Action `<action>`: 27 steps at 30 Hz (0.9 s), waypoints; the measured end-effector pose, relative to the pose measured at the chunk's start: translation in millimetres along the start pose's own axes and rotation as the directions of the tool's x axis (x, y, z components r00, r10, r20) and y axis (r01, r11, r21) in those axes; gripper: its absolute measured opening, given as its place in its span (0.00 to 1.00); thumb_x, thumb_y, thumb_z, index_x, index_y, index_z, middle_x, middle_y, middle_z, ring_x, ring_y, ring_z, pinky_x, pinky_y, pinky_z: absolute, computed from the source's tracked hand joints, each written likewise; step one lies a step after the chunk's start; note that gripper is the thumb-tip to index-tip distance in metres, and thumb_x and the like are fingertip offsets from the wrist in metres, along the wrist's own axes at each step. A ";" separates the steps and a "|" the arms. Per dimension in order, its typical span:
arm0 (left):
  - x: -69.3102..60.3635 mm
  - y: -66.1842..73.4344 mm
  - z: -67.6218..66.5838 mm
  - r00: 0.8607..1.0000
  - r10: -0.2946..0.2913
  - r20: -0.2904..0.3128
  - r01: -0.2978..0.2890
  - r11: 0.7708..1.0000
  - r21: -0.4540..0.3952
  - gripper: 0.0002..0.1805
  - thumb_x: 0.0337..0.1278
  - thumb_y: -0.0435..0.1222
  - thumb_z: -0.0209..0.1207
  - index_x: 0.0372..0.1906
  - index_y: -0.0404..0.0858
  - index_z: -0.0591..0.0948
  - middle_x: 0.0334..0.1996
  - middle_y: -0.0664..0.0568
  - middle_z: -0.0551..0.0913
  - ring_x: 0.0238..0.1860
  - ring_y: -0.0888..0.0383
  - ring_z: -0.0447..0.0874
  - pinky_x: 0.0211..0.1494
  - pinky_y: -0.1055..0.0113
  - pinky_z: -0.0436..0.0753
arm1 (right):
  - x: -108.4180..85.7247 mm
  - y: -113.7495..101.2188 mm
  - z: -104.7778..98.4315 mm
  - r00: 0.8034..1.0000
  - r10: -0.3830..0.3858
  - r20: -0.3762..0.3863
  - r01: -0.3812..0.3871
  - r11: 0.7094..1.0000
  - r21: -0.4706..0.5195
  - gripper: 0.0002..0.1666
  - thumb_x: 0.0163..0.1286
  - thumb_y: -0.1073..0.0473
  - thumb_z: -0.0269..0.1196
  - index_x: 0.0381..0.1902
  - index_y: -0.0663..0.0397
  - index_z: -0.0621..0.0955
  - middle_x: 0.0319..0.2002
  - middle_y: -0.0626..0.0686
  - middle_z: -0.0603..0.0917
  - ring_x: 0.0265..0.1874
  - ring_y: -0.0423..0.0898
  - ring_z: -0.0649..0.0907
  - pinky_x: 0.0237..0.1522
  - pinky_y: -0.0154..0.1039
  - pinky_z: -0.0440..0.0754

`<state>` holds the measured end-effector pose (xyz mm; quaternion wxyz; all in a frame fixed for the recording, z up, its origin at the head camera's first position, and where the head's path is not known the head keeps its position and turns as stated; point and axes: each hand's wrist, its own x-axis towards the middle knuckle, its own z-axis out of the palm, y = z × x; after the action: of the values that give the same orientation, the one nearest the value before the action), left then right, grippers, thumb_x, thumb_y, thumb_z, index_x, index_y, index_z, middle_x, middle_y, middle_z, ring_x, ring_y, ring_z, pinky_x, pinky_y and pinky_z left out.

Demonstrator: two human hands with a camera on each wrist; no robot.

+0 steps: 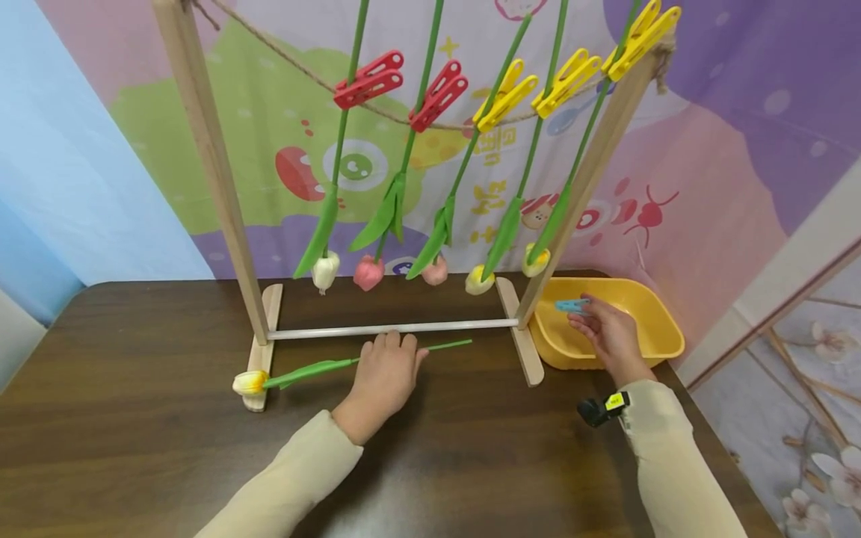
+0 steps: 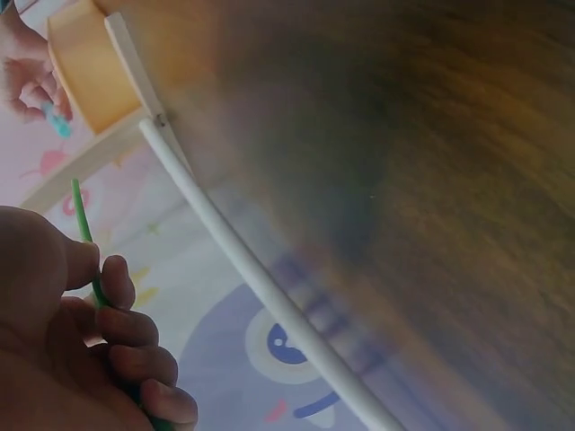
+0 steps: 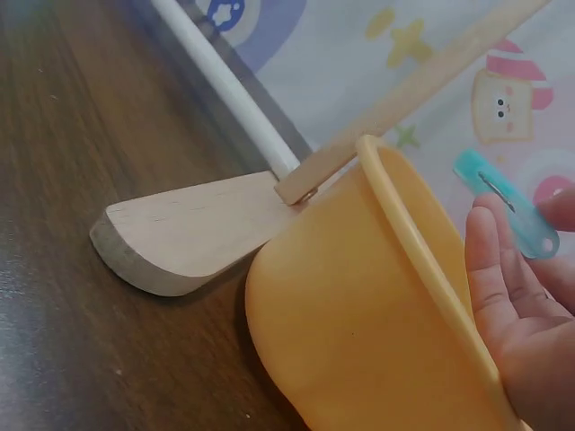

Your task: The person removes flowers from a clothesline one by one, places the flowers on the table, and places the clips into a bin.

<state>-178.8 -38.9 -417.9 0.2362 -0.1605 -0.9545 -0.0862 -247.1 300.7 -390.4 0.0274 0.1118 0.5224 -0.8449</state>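
My left hand (image 1: pixel 388 377) grips the green stem of an artificial tulip (image 1: pixel 316 370) low over the table, its white-and-yellow bloom out to the left by the rack's foot. In the left wrist view, the stem's end (image 2: pixel 81 208) pokes out between thumb and forefinger. Above the yellow basin (image 1: pixel 655 321), my right hand (image 1: pixel 608 336) pinches a light blue clothespin (image 1: pixel 572 305). The right wrist view shows this clothespin (image 3: pixel 505 202) between thumb and fingers, over the basin's rim.
A wooden rack (image 1: pixel 214 164) stands at the back, with a white bar (image 1: pixel 397 329) low across it. From its twine (image 1: pixel 282 54) several tulips hang bloom-down, held by red clothespins (image 1: pixel 368 78) and yellow clothespins (image 1: pixel 506 96). A patterned cloth (image 1: pixel 262 97) covers the wall behind.
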 end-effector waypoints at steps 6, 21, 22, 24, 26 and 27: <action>0.0 -2.2 5.5 0.996 -0.036 0.077 0.036 0.999 -0.009 0.17 0.64 0.46 0.53 0.29 0.37 0.74 0.25 0.45 0.75 0.29 0.47 0.75 0.31 0.58 0.71 | 8.6 3.0 2.0 1.000 0.020 -0.009 -0.020 0.999 -0.044 0.09 0.68 0.69 0.53 0.40 0.55 0.78 0.33 0.51 0.83 0.27 0.43 0.86 0.37 0.34 0.84; 5.9 -1.2 20.6 0.988 -0.067 0.136 0.067 0.998 -0.003 0.16 0.64 0.46 0.53 0.31 0.36 0.76 0.29 0.44 0.76 0.34 0.47 0.75 0.33 0.57 0.70 | 25.2 -1.5 1.7 0.981 0.193 0.012 -0.183 0.948 -0.262 0.35 0.72 0.66 0.48 0.71 0.67 0.49 0.31 0.48 0.83 0.30 0.40 0.86 0.42 0.31 0.82; 5.6 -1.1 21.9 0.988 -0.069 0.140 0.071 0.997 -0.009 0.16 0.64 0.46 0.53 0.31 0.36 0.76 0.29 0.44 0.76 0.34 0.47 0.75 0.33 0.57 0.70 | 26.9 -0.5 1.8 0.979 0.204 0.019 -0.192 0.944 -0.270 0.35 0.72 0.67 0.48 0.71 0.68 0.49 0.30 0.48 0.83 0.30 0.40 0.86 0.42 0.32 0.82; 4.5 -1.0 24.5 0.985 -0.074 0.157 0.078 0.997 -0.020 0.15 0.64 0.45 0.53 0.31 0.36 0.76 0.29 0.44 0.75 0.34 0.46 0.75 0.33 0.56 0.70 | 29.7 1.7 2.7 0.973 0.227 0.035 -0.207 0.935 -0.288 0.35 0.71 0.67 0.47 0.71 0.68 0.47 0.30 0.48 0.83 0.30 0.40 0.86 0.42 0.32 0.82; 3.3 -1.2 26.6 0.980 -0.079 0.180 0.086 0.996 -0.029 0.15 0.64 0.45 0.54 0.31 0.36 0.76 0.29 0.44 0.75 0.35 0.46 0.75 0.33 0.56 0.70 | 32.4 4.0 3.1 0.967 0.251 0.042 -0.228 0.928 -0.294 0.35 0.72 0.67 0.47 0.71 0.69 0.47 0.29 0.48 0.83 0.30 0.40 0.86 0.42 0.33 0.82; 3.0 -1.3 27.7 0.978 -0.081 0.192 0.088 0.996 -0.031 0.15 0.64 0.45 0.53 0.32 0.36 0.76 0.29 0.45 0.74 0.35 0.46 0.75 0.33 0.56 0.71 | 33.4 4.7 3.6 0.964 0.261 0.043 -0.237 0.924 -0.300 0.35 0.72 0.67 0.47 0.71 0.69 0.46 0.29 0.48 0.83 0.30 0.40 0.86 0.42 0.33 0.82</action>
<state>-193.4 -32.7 -440.9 0.1369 -0.1318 -0.9768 -0.0991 -279.4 297.8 -400.3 0.1724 0.1370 0.6214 -0.7519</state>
